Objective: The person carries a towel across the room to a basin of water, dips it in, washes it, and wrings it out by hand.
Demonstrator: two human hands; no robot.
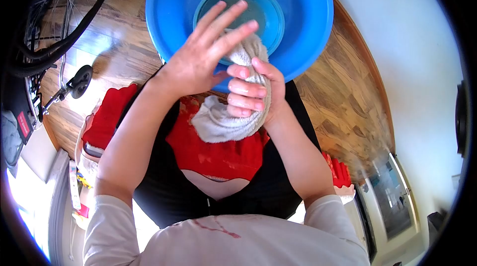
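My right hand (266, 89) is closed around the middle of a damp-looking, off-white towel-like cloth (223, 124). One end of the cloth hangs down to the left over my lap, and the other sticks up past my thumb, over the basin's near side. Beside it, my left hand (196, 60) is raised with its fingers spread, holding nothing; its fingertips overlap the view of the basin. Beyond both hands, a smaller teal basin (278, 20) sits inside a large blue tub (315, 22). Cloudy liquid seems to be in the smaller basin.
A bicycle wheel and pedal (79, 81) stand at the left on the wood floor (328, 94). A white wall (397, 42) runs along the right. Red fabric (218, 156) lies between my legs, over the seat.
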